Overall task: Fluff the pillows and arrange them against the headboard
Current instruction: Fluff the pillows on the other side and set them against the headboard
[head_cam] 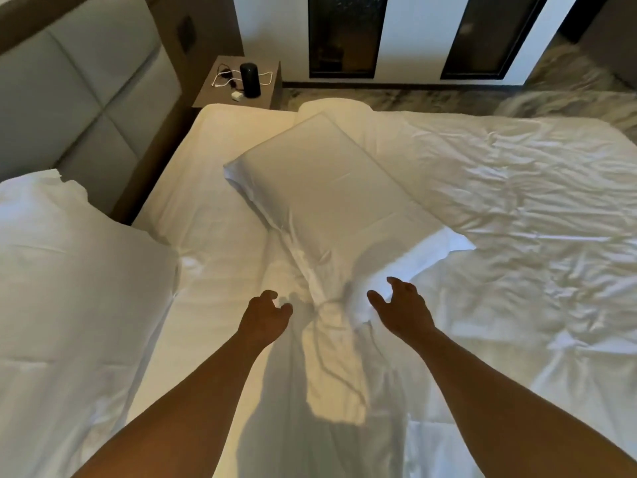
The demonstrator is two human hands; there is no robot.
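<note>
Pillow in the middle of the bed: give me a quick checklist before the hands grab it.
1. Left hand empty, fingers curled loosely: ok.
2. Right hand empty and open: ok.
3. Middle pillow within reach ahead of both hands: ok.
4. Pillow against the headboard: not ok, it lies askew mid-bed.
5. Nothing lying on the pillow: ok.
6. Second pillow at left touching the headboard: cannot tell.
</note>
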